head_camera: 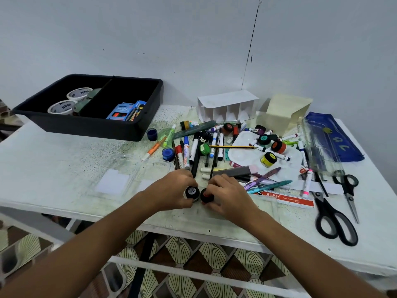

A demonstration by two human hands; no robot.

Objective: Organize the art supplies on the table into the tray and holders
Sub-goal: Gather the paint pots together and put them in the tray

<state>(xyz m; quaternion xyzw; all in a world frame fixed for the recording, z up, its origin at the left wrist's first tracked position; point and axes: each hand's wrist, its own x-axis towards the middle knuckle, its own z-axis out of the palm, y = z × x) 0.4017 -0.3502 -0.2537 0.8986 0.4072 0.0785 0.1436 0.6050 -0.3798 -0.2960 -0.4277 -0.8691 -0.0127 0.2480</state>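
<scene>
Low in the middle of the frame, the left hand (175, 189) had its fingers curled around a small black-lidded paint jar (191, 192), and the right hand (228, 195) gripped a second jar (206, 196) with a red-dotted lid, the two jars side by side on the counter (64, 160). The black tray (90, 125) sat at upper left, the white divided holder (227, 106) above the pile of markers.

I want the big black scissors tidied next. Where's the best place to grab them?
Grip the big black scissors at the closed blades just above the handle loops, coming from above. They lie flat, shut, near the table's front edge, loops toward the person, clear of the smaller pair beside them.
</scene>
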